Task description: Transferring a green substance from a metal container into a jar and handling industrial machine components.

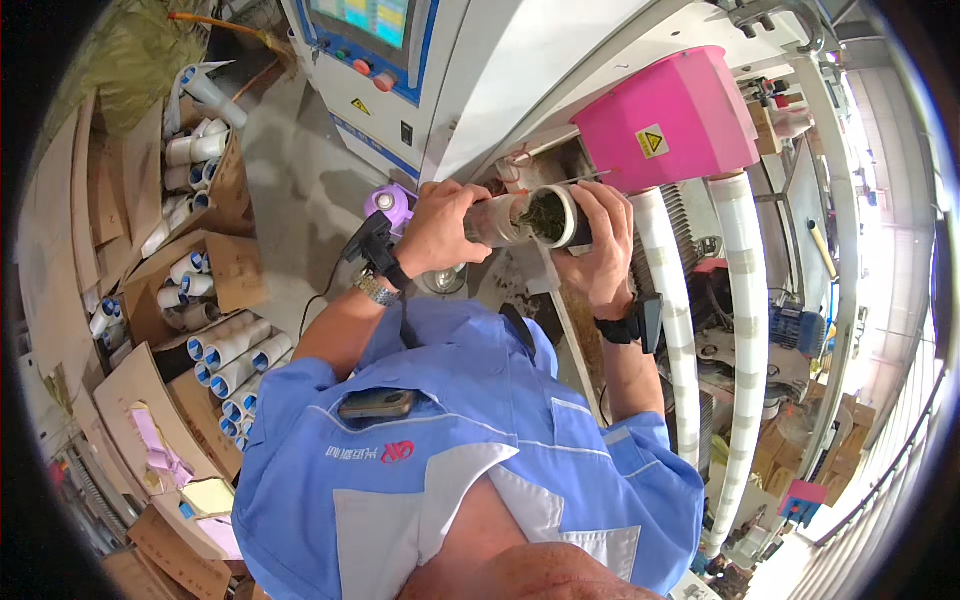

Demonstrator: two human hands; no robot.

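Note:
My left hand (438, 228) wraps round a clear, see-through cylindrical container (490, 222). My right hand (602, 245) grips a dark cup with a pale rim (556, 218), its open mouth tilted toward me. Dark green leaves, like tea leaves, lie inside the cup. The two mouths are close together in front of my chest, and I cannot tell whether they touch. Just left of my left hand is a purple jug-like container (388, 206) with a round white top, partly hidden. Below that hand a round clear object (445, 279) shows in part.
A white machine with a lit control panel (366, 40) stands ahead. At the right, a bright pink hopper (665, 120) sits above two long white wrapped tubes (745, 300). Cardboard boxes (235, 270) holding several white tubular parts (232, 355) line the left.

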